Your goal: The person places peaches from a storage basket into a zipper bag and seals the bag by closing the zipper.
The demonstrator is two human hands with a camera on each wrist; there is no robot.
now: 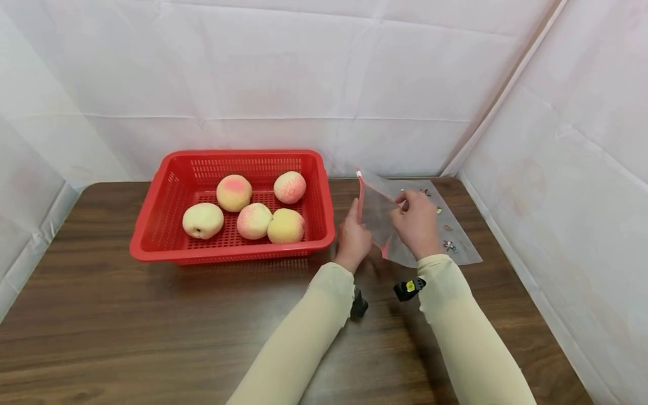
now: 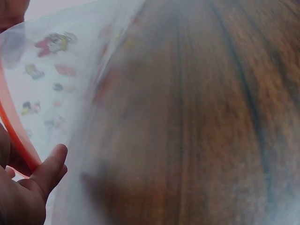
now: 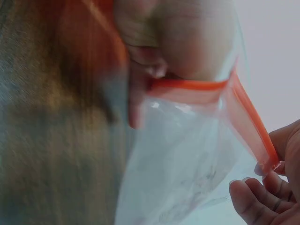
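Right of centre, left hand (image 1: 354,239) and right hand (image 1: 417,224) pinch a translucent, rectangular, red-rimmed plastic bag (image 1: 376,211): probably light, limp; grip its rim (image 1: 361,194).

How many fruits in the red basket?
5 in the red basket: back-middle fruit, back-right fruit, front-left fruit, front-middle fruit touching front-right fruit. None seems hidden.

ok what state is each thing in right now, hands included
Plastic bag: mouth spread open, looks empty
Left hand: pinches one edge of the bag's mouth
Right hand: pinches another part of the mouth's edge
Red basket: upright, partly filled
Peaches: five, lying in the basket, seemingly whole
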